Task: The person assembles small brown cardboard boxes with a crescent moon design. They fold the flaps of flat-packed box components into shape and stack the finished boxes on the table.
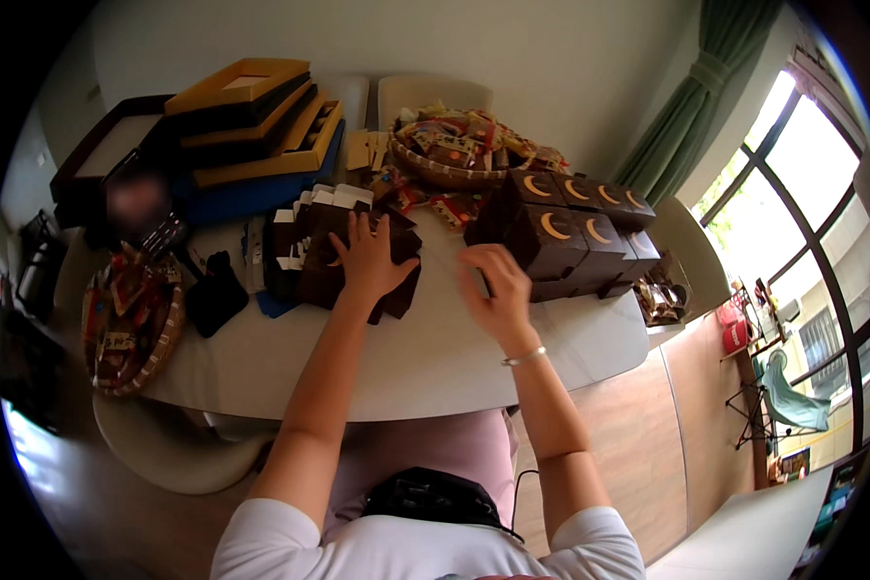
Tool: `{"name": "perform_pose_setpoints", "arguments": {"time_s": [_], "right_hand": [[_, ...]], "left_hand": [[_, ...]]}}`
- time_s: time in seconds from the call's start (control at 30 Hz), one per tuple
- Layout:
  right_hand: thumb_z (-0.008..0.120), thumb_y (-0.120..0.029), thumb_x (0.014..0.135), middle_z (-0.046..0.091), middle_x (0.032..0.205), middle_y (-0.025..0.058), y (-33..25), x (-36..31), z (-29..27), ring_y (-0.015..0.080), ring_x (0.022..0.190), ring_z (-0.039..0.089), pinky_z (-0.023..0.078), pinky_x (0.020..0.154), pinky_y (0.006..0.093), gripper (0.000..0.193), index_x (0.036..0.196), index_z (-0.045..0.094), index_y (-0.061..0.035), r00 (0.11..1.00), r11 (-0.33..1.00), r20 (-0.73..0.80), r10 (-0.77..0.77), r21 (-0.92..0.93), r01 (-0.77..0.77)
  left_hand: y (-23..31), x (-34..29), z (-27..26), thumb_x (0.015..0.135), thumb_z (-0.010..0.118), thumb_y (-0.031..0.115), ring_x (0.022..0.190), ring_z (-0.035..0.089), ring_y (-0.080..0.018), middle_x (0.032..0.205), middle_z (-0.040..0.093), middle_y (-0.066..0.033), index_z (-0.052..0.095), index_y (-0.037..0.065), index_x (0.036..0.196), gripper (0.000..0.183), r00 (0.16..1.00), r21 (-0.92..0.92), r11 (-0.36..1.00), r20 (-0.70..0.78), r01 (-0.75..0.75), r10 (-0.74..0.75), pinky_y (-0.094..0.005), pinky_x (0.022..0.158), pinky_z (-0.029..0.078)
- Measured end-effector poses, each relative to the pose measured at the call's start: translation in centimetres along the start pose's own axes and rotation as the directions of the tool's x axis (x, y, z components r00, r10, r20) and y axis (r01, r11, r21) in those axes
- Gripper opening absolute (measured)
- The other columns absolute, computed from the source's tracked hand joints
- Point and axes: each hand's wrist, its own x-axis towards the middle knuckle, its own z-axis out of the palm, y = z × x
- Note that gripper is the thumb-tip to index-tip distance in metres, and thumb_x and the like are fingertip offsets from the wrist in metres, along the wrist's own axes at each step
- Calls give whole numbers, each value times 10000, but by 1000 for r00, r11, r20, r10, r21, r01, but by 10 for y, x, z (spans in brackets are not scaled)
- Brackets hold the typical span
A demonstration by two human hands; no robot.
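Note:
My left hand (369,259) lies with fingers spread on a pile of flat dark brown cartons (329,282), some with white flaps standing up at the far side. The hand is open and grips nothing. To the right, my right hand (501,295) hovers over the table at the left side of the stacked boxes, its fingers bent and the thumb apart, with nothing visible in it. These dark brown boxes (572,253) are folded up and stacked in rows, with golden crescent moons on their faces.
On the white table (435,362) a wicker basket (435,174) of wrapped packets stands at the back, and another basket (174,333) at the left. Yellow and black box trays (261,121) are piled at the back left. A black pouch (217,298) lies near the left basket.

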Motion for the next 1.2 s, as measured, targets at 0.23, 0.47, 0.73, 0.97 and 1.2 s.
{"name": "perform_pose_setpoints", "arguments": {"time_s": [0.23,0.47,0.73,0.97,1.2], "right_hand": [[717,-289,893,628,1203,199,68,-3,116,283,1078,646,528,890,378,483,1248,545,-10,667,720,440,601,63,-691],[700,-237,899,607,1223,191,98,-42,132,260,1123,610,505,925,367,494,1300,509,-21,664,655,223,714,121,-746],[675,-224,930,536,1335,210,69,-16,115,240,1164,587,496,937,363,607,1429,370,-60,655,480,272,705,497,-723],[672,-256,952,500,1394,167,59,-4,99,222,1254,528,464,1008,344,677,1486,295,-83,722,545,105,684,584,-601],[672,-170,943,531,1331,150,71,0,88,209,1188,548,461,976,318,661,1472,298,-41,596,365,29,803,766,-529]], "left_hand": [[-43,-10,14,688,834,535,1424,278,-373,1507,361,-233,384,112,1486,1009,996,23,997,53,77,-78,-584,1139,214],[-33,-16,1,678,851,503,1224,459,-336,1335,514,-162,479,117,1417,913,990,-44,989,23,143,-142,-494,1047,335],[-40,-11,17,815,718,286,1082,610,-356,1232,616,-189,550,52,1347,605,993,-215,971,-68,-106,93,-468,896,494],[-17,-11,5,948,540,79,971,668,-264,1171,642,-196,562,-18,1293,359,999,-527,848,30,55,-46,-368,802,543],[-1,-17,32,949,585,109,958,658,-202,1134,658,-110,567,8,1252,320,970,-967,-96,239,234,-45,-344,782,530]]}}
